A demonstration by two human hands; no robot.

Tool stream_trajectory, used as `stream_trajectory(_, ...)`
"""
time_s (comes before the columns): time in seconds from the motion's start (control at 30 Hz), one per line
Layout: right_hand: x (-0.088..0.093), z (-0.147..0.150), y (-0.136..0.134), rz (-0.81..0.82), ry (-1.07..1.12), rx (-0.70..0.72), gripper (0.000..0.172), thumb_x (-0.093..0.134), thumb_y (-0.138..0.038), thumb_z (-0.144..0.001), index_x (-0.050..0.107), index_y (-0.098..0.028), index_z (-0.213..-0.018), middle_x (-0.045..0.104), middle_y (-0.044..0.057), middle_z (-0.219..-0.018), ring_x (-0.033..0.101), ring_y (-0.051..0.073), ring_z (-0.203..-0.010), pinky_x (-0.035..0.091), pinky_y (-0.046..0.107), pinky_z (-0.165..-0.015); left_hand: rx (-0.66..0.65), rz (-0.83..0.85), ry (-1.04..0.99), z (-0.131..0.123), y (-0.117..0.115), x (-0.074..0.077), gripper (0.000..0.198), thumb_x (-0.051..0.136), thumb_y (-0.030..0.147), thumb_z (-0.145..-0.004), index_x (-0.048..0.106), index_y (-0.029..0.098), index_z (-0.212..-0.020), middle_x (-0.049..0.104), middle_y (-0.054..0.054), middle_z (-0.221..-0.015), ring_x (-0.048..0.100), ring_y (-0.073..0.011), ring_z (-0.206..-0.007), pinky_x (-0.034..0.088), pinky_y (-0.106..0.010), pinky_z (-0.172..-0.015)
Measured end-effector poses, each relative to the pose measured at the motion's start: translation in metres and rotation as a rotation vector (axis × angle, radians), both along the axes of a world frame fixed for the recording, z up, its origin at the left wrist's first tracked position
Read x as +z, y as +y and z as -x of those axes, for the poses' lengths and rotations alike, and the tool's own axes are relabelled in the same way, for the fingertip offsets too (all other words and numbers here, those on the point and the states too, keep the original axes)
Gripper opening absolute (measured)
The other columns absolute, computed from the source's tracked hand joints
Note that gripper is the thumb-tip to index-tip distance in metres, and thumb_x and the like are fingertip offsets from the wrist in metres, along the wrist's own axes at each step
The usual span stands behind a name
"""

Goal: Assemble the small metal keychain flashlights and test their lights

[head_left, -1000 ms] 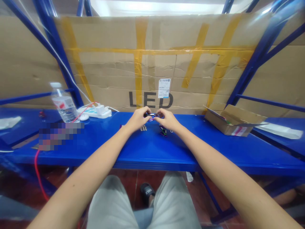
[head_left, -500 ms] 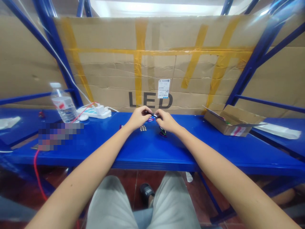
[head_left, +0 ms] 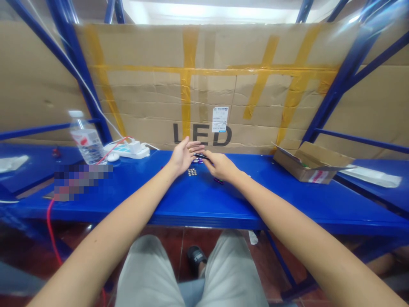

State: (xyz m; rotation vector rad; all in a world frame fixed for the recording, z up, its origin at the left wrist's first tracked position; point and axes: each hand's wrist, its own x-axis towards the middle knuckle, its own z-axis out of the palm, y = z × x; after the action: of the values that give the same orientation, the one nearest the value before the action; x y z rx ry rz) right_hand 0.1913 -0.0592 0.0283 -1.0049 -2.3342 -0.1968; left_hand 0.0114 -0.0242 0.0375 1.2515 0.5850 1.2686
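My left hand (head_left: pixel 185 157) is open, its palm turned to the right and its fingers stretched out. A small gold-coloured spot shows near the base of its fingers; I cannot tell what it is. My right hand (head_left: pixel 220 164) is closed on a slim black pen-like tube (head_left: pixel 200 156), whose tip points toward the left palm. Below the hands, several small round metal pieces like button cells (head_left: pixel 192 172) lie in a neat cluster on the blue table. Shiny purple and silver slim items (head_left: pixel 198 160) lie behind the fingers, partly hidden. A small dark-and-green item (head_left: pixel 219 181) lies under my right wrist.
An open cardboard box (head_left: pixel 315 162) stands at the right. At the left are a water bottle (head_left: pixel 85 138), a white power strip (head_left: pixel 128 149) with cables, and a blurred-out patch with a red cable (head_left: pixel 51 230). A big cardboard sheet (head_left: pixel 153 94) closes off the back.
Both hands held the black tube before. My left hand has let go and opened its palm, while my right hand keeps the tube and has shifted slightly left.
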Motion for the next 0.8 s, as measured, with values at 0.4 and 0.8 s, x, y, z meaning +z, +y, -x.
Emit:
stream_trajectory(0.4, -0.0004, 0.0065, -0.0075, 0.024, -0.086, -0.038, 0.032, 0.047, -0.024, -0.096, 0.064, -0.016, -0.122, 0.075, 0.013, -0.103, 0.069, 0.026, -0.088, 0.044, 0.031, -0.074, -0.041, 0.042, -0.026, -0.0006, 0.0018, -0.0059, 0.061, 0.045, 0.069, -0.085, 0.07, 0.014, -0.094, 0.075, -0.019, -0.104, 0.068, -0.0326, -0.109, 0.053, -0.046, -0.093)
stream_trajectory(0.8, -0.0005, 0.0059, -0.0082, 0.034, -0.089, -0.044, 0.032, 0.047, -0.024, -0.095, 0.064, -0.018, -0.122, 0.075, 0.012, -0.106, 0.068, 0.026, -0.089, 0.042, 0.031, -0.073, -0.022, 0.008, -0.009, -0.0001, 0.0027, -0.0057, 0.063, 0.043, 0.072, -0.083, 0.07, 0.015, -0.092, 0.074, -0.02, -0.106, 0.066, -0.034, -0.11, 0.052, -0.048, -0.094)
